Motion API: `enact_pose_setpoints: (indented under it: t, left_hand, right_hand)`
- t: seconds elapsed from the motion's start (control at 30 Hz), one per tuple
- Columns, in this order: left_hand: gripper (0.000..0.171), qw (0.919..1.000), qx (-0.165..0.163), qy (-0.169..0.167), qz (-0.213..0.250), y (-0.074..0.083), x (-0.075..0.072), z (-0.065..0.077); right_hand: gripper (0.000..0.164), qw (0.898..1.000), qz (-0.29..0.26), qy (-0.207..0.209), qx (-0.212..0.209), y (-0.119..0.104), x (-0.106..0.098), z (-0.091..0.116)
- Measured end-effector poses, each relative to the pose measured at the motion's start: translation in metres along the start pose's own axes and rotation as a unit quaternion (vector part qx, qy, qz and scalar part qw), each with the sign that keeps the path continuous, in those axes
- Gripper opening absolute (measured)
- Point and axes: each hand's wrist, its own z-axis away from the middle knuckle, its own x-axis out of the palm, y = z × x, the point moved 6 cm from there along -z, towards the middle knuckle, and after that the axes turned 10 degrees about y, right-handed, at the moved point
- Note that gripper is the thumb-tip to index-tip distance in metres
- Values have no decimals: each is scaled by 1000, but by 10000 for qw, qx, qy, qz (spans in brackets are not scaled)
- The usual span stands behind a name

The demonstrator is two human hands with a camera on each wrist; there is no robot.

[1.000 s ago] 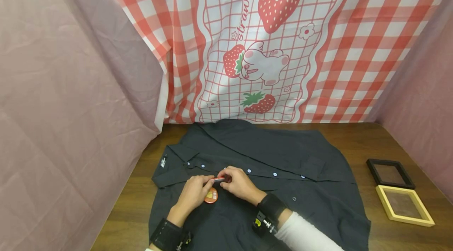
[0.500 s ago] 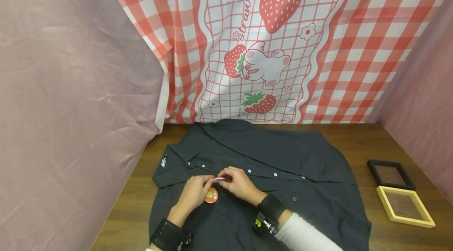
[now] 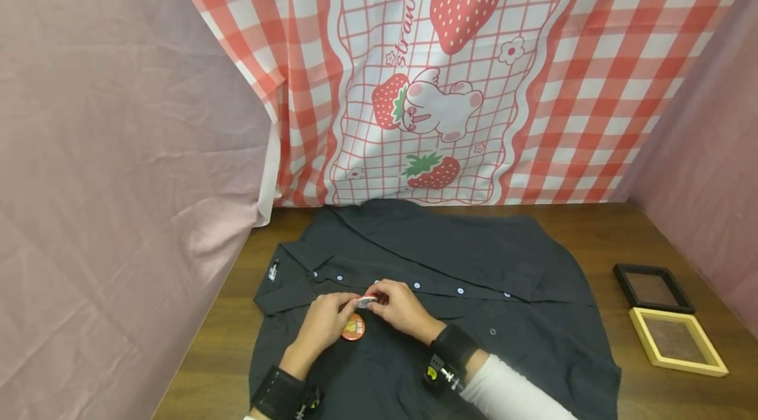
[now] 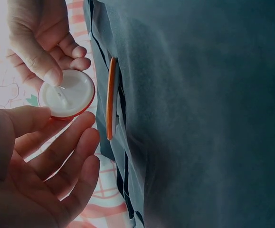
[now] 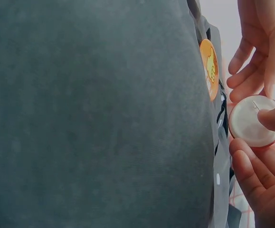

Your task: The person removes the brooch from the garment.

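Note:
Both hands hold a round button badge (image 3: 366, 302) above a dark shirt (image 3: 426, 361) spread on the table. Its white back, with a thin metal pin, faces the wrist cameras. My left hand (image 3: 322, 320) pinches the badge's edge between thumb and index finger, the other fingers loosely spread in the left wrist view. My right hand (image 3: 404, 308) holds the opposite side, its thumb (image 5: 273, 118) pressing on the white back beside the pin. A second, orange badge (image 3: 353, 328) with a yellow thumbs-up design sits on the shirt front, just below the hands.
A black frame (image 3: 654, 307) and a pale yellow frame (image 3: 678, 367) lie at the right of the wooden table (image 3: 207, 341). A red-and-white strawberry cloth (image 3: 438, 104) hangs behind the shirt. Pinkish curtains (image 3: 130, 143) stand at both sides.
The held badge has tilted, so more of its white back shows in the head view. Both hands stay almost in place, and the orange badge stays on the shirt.

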Motion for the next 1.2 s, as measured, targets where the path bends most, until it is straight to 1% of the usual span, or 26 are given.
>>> enact_pose_setpoints:
  t: [0.07,0.3,0.4,0.67,0.77,0.97,1.1,1.2]
  left_hand:
    - [19,10000,-64,-16,20,-1,0,1]
    - [16,10000,38,31,-24,0,0,0]
    - [16,10000,-16,23,-66,0,1,-1]
    - [16,9997,104,135,-146,3,0,-5]
    - [15,9997,84,148,-170,3,0,-6]
    - [16,9996,151,156,-192,4,0,-5]
    - [16,9995,152,188,-179,5,-1,-6]
    - [16,9996,122,163,-194,5,-2,-6]
  right_hand:
    - [10,10000,-9,9,30,0,0,1]
    - [9,9999,-59,76,46,2,2,2]
    - [9,9999,-69,97,5,3,2,1]
    - [7,9996,-19,272,-43,5,1,-2]
    - [7,9995,90,299,-93,4,1,-3]
    - [7,9979,501,355,-180,2,1,-1]
    - [6,9970,616,406,-230,0,1,-2]
    - [6,9957,727,436,-379,-2,1,-2]
